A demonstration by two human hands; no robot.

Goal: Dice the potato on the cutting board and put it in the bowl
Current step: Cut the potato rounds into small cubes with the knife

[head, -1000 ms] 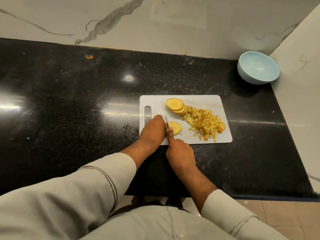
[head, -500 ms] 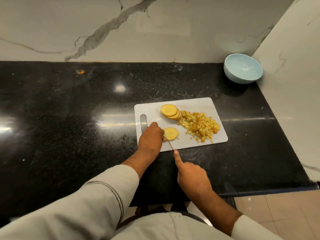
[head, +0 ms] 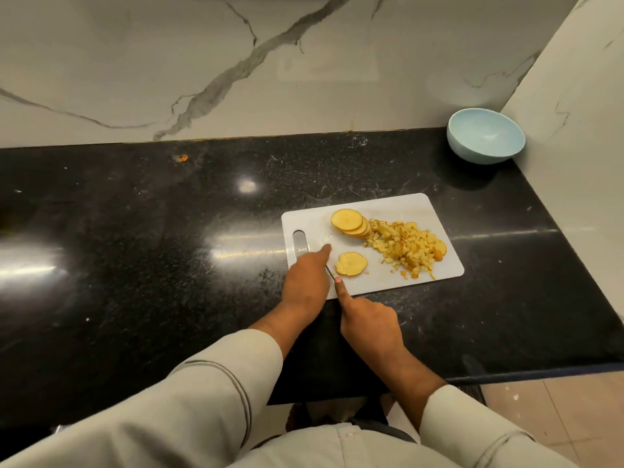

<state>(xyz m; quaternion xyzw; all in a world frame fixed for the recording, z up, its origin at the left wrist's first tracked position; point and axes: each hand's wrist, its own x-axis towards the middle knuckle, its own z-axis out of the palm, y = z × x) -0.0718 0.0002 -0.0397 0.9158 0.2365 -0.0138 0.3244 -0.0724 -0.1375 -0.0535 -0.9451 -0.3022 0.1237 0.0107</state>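
One big black table (head: 135, 265) fills the view, with a marble wall (head: 169, 62) behind it; a white cutting board (head: 405, 204) lies on the table near the front edge; a light blue bowl (head: 486, 135) sits in the far right corner, well apart from the board; the left hand (head: 309, 282) rests on the board's left part with its pointing finger stretched out, holding nothing; the right hand (head: 368, 319) is curled round a knife (head: 329, 272), its pointing finger laid along the blade; a heap of diced potato (head: 408, 248) lies on the board's right side; a stack of potato slices (head: 351, 224) leans against the heap; one single potato slice (head: 351, 264) lies flat just right of both hands, close to the knife.
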